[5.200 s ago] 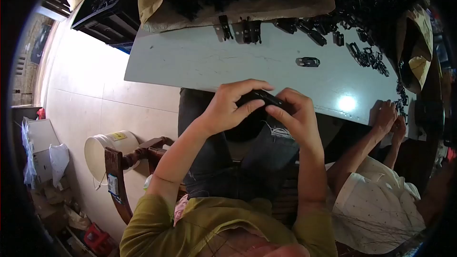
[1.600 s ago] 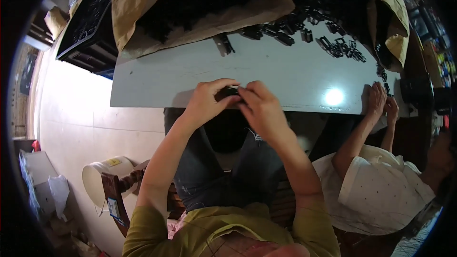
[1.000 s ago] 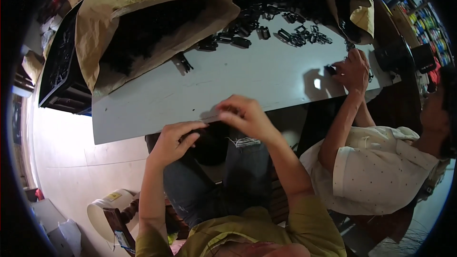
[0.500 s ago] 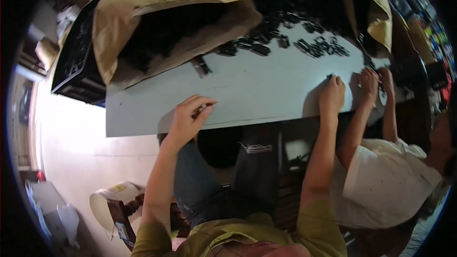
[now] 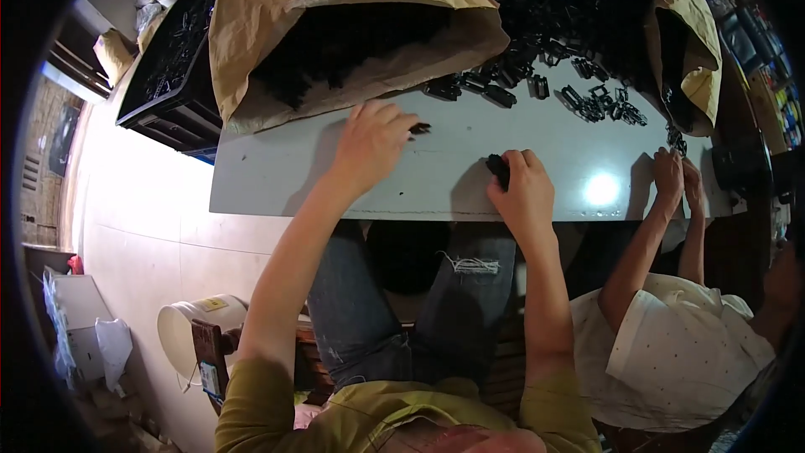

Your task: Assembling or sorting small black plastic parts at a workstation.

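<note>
My left hand (image 5: 369,144) is over the table just in front of a large paper sack, its fingers closed round a small black plastic part (image 5: 419,128) whose end pokes out past the fingertips. To the right and a little nearer, my right hand (image 5: 527,189) grips another black plastic part (image 5: 498,169) between thumb and fingers. The exact shape of both parts is hard to make out. Beyond my hands, loose black plastic parts (image 5: 500,96) lie along the edge of a big heap, with a separate small cluster (image 5: 608,105) to the right.
The open brown paper sack (image 5: 277,113) covers the back left of the grey table (image 5: 277,176). Left of it stands a black crate (image 5: 168,113) of parts. A smaller sack (image 5: 704,75) is at the back right. A co-worker's hands (image 5: 671,174) work at the table's right.
My right hand has come left, away from the co-worker, with a black part in it. My left hand has moved forward and right to where a black part lay in front of the sack.
</note>
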Action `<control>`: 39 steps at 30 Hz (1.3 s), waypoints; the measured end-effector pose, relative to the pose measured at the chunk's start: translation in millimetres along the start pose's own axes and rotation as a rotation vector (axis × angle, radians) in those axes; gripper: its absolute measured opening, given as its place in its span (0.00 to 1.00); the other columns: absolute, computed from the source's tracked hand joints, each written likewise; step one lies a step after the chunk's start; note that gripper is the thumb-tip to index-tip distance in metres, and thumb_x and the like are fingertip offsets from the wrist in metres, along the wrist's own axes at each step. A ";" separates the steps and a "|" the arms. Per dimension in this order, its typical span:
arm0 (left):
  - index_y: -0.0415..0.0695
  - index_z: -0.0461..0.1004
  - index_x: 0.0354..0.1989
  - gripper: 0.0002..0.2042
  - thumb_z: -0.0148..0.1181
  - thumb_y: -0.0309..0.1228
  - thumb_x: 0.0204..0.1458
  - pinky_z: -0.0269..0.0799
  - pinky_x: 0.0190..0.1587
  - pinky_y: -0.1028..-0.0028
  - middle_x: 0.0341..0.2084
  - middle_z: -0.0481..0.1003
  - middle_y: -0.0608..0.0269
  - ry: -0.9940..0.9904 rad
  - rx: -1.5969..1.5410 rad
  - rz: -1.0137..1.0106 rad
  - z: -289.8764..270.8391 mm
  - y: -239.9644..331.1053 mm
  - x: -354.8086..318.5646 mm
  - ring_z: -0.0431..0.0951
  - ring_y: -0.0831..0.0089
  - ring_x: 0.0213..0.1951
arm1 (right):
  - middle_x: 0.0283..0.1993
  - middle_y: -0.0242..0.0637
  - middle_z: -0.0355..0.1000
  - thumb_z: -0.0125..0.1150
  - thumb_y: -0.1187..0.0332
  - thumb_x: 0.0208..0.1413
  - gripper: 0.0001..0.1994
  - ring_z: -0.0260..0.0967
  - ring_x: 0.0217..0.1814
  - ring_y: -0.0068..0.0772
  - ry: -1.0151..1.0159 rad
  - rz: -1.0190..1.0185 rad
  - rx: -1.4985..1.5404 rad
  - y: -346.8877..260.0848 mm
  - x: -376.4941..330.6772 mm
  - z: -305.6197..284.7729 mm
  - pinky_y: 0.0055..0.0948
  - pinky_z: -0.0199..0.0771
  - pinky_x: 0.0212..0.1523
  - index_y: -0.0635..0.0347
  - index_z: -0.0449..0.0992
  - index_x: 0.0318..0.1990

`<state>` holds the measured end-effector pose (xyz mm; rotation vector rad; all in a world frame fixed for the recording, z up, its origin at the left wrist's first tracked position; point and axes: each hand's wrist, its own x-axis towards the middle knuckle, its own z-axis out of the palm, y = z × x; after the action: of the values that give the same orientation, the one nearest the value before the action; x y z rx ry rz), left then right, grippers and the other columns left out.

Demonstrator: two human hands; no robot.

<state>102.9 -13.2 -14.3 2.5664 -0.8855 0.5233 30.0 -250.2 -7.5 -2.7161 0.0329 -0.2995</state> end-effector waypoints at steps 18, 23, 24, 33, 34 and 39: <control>0.38 0.73 0.47 0.13 0.56 0.19 0.53 0.70 0.42 0.80 0.39 0.77 0.61 -0.100 -0.830 -0.508 22.5 54.1 -20.3 0.74 0.79 0.39 | 0.38 0.43 0.66 0.62 0.78 0.39 0.17 0.67 0.39 0.46 0.126 -0.328 0.185 -45.4 -9.1 22.8 0.37 0.70 0.40 0.64 0.74 0.42; 0.34 0.72 0.48 0.14 0.56 0.18 0.52 0.71 0.36 0.80 0.40 0.75 0.61 -0.053 -1.199 -0.519 18.3 54.1 -20.5 0.75 0.79 0.31 | 0.35 0.42 0.69 0.69 0.71 0.41 0.16 0.69 0.34 0.37 0.131 -0.221 0.523 -27.8 -4.4 17.7 0.32 0.69 0.32 0.67 0.74 0.39; 0.35 0.72 0.47 0.14 0.57 0.18 0.51 0.69 0.31 0.82 0.35 0.75 0.63 -0.080 -1.253 -0.520 15.9 55.1 -20.2 0.73 0.81 0.27 | 0.35 0.42 0.69 0.69 0.71 0.41 0.16 0.69 0.34 0.37 0.138 -0.216 0.515 -21.5 -3.1 16.1 0.32 0.69 0.32 0.67 0.74 0.39; 0.35 0.73 0.44 0.12 0.60 0.21 0.50 0.64 0.22 0.85 0.29 0.74 0.65 -0.195 -1.248 -0.601 -5.4 47.1 -42.6 0.68 0.85 0.19 | 0.33 0.35 0.73 0.67 0.66 0.48 0.12 0.66 0.30 0.20 -0.174 -0.238 0.955 9.2 10.5 11.6 0.22 0.64 0.28 0.63 0.75 0.35; 0.36 0.75 0.43 0.11 0.60 0.24 0.50 0.64 0.22 0.84 0.30 0.75 0.64 -0.281 -1.197 -0.510 -11.3 40.4 -52.9 0.68 0.84 0.19 | 0.41 0.36 0.73 0.63 0.65 0.52 0.12 0.68 0.38 0.24 -0.054 -0.211 0.802 23.1 24.2 4.3 0.23 0.67 0.34 0.61 0.76 0.41; 0.38 0.78 0.40 0.11 0.61 0.31 0.52 0.66 0.22 0.83 0.33 0.77 0.61 -0.345 -1.131 -0.240 -23.6 46.3 -58.1 0.69 0.82 0.19 | 0.46 0.47 0.69 0.61 0.61 0.53 0.15 0.64 0.50 0.47 0.816 0.099 0.002 165.6 122.8 -22.6 0.42 0.61 0.52 0.57 0.76 0.45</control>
<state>25.3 -7.0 -10.1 1.6561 -0.6590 -0.4235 148.5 -419.1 -28.1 -2.3893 0.3888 -1.3353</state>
